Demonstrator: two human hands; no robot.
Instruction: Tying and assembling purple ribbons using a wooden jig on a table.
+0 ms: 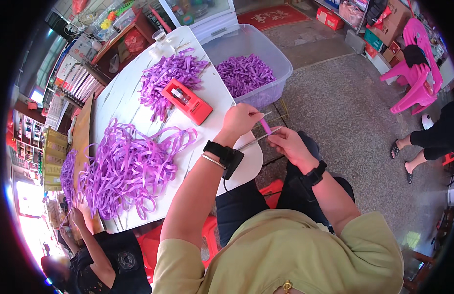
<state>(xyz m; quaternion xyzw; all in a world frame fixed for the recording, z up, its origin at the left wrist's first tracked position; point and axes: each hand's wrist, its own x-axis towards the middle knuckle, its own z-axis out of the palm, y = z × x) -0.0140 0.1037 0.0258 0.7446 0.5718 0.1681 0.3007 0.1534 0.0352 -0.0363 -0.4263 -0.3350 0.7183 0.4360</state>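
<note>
A purple ribbon piece [265,126] is pinched by left hand [241,120] and right hand [288,144] beside the tabletop [124,98]; the clear bin [281,61] is part-filled, and loose ribbon [124,169] is left.

Purple ribbons [124,166] heap on a white table [120,100] beside a red tape dispenser [186,101]; more purple fills a clear tub [273,54]. Pink chairs [415,73], a red mat [272,16], grey speckled floor [344,122], an olive shirt [285,255], black wristbands [222,153]

Beyond the red tape dispenser [187,102], ribbon heaps [170,73] crowd the tabletop [120,98]; nearer it, bare tabletop lies open beside the loose ribbon pile [129,166].
</note>
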